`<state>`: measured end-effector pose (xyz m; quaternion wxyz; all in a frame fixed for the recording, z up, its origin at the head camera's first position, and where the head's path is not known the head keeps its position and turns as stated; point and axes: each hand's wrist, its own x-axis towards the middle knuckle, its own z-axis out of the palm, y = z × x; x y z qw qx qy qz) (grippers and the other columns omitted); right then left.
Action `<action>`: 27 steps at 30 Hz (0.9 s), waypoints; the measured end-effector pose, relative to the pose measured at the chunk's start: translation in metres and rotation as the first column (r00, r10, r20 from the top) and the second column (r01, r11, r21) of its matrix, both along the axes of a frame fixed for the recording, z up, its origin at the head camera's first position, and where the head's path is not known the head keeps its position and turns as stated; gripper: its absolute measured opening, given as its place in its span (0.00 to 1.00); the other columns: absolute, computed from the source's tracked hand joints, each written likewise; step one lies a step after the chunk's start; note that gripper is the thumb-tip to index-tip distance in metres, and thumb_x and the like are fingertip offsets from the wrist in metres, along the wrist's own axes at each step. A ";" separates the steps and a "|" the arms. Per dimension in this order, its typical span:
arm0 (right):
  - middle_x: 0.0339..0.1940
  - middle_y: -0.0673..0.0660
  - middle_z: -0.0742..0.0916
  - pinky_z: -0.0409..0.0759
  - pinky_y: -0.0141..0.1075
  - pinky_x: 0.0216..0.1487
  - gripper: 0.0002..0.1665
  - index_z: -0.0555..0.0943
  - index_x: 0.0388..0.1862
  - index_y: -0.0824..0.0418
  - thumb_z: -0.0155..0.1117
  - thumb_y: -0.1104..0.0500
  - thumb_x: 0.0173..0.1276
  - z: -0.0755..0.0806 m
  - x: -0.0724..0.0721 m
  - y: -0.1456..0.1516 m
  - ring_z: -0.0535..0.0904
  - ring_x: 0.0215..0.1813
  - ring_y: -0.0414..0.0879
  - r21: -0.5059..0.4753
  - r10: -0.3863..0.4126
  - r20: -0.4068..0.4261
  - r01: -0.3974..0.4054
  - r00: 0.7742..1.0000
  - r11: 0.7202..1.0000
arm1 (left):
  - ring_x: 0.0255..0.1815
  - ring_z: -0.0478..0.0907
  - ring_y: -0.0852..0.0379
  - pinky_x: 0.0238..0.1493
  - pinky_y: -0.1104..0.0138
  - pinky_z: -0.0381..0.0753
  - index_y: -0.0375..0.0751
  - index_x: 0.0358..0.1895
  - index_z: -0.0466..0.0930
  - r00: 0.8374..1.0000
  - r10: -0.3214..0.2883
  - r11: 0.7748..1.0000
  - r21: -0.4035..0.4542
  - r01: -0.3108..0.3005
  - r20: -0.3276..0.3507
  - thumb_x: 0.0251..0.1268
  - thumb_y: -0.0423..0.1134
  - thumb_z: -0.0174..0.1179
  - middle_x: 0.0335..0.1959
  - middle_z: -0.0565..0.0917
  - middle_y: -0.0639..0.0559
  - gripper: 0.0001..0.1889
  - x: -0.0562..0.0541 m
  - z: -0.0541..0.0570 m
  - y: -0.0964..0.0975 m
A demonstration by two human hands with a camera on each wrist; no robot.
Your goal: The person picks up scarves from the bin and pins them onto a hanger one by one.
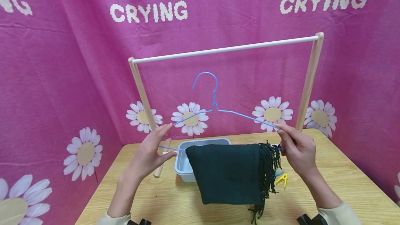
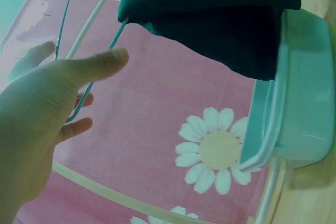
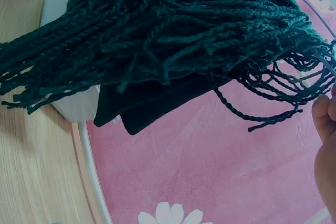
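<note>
2 hands at the dark fringed cloth: the left hand (image 1: 147, 153), thumb and fingers spread, touching 1 blue wire hanger (image 1: 214, 97) left of the cloth (image 1: 225, 174); the right hand (image 1: 298, 150), pinching the same hanger right of the cloth, which drapes folded over its lower bar. On the wooden bench (image 1: 159, 197), 1 yellow clip (image 1: 283, 176) right of the cloth and 1 grey basin (image 1: 187, 177) partly hidden behind it; farther behind the cloth, 1 rack with white rail (image 1: 225, 49) and 1 pink curtain (image 1: 225, 13).

The left hand (image 1: 150, 152) holds its thumb (image 1: 167, 156) spread wide, while the right hand (image 1: 298, 150) apparently pinches.
</note>
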<state>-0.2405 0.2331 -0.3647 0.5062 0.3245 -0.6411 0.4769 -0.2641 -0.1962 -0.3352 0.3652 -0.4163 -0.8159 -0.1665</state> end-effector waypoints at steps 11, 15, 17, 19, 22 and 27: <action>0.14 0.52 0.74 0.69 0.23 0.16 0.10 0.84 0.43 0.78 0.60 0.78 0.65 -0.003 -0.002 0.001 0.67 0.14 0.35 0.060 0.031 0.023 -0.033 0.999 0.998 | 0.33 0.74 0.59 0.29 0.69 0.82 0.42 0.74 0.63 0.994 0.104 0.994 -0.008 -0.104 -0.044 0.38 0.38 0.83 0.42 0.77 0.48 0.53 0.003 -0.016 0.003; 0.15 0.52 0.74 0.69 0.24 0.16 0.12 0.83 0.44 0.77 0.60 0.80 0.63 -0.002 -0.001 0.001 0.67 0.15 0.34 0.086 0.023 0.054 -0.028 0.998 0.996 | 0.24 0.68 0.62 0.23 0.74 0.76 0.41 0.73 0.64 0.994 0.097 0.995 -0.015 -0.098 -0.059 0.37 0.37 0.83 0.38 0.74 0.49 0.53 0.005 -0.018 0.003; 0.15 0.52 0.73 0.69 0.24 0.16 0.13 0.83 0.45 0.77 0.59 0.82 0.62 -0.002 -0.001 0.003 0.66 0.15 0.34 0.103 0.031 0.076 -0.038 0.997 0.994 | 0.22 0.66 0.62 0.22 0.75 0.74 0.41 0.73 0.65 0.992 0.096 0.995 -0.012 -0.097 -0.077 0.37 0.37 0.83 0.37 0.74 0.49 0.52 0.007 -0.019 0.002; 0.15 0.51 0.73 0.69 0.25 0.16 0.15 0.83 0.45 0.76 0.58 0.83 0.61 -0.004 -0.001 0.005 0.66 0.16 0.33 0.123 0.043 0.107 -0.056 0.993 0.991 | 0.20 0.65 0.63 0.20 0.76 0.71 0.40 0.72 0.67 0.990 0.101 0.995 -0.007 -0.103 -0.100 0.37 0.38 0.83 0.36 0.74 0.49 0.51 0.008 -0.021 0.001; 0.16 0.50 0.73 0.69 0.25 0.16 0.18 0.83 0.47 0.75 0.58 0.84 0.59 -0.007 -0.002 0.011 0.67 0.16 0.33 0.157 0.057 0.160 -0.082 0.985 0.984 | 0.19 0.65 0.62 0.18 0.75 0.71 0.40 0.70 0.70 0.984 0.107 0.994 0.009 -0.106 -0.142 0.35 0.38 0.83 0.34 0.75 0.48 0.50 0.011 -0.024 -0.001; 0.19 0.49 0.75 0.70 0.27 0.17 0.22 0.83 0.51 0.69 0.59 0.83 0.60 -0.007 -0.002 0.016 0.67 0.16 0.34 0.192 0.066 0.244 -0.115 0.967 0.975 | 0.20 0.71 0.61 0.20 0.73 0.77 0.39 0.67 0.73 0.978 0.118 0.993 0.041 -0.112 -0.172 0.30 0.39 0.85 0.34 0.76 0.47 0.49 0.014 -0.030 -0.003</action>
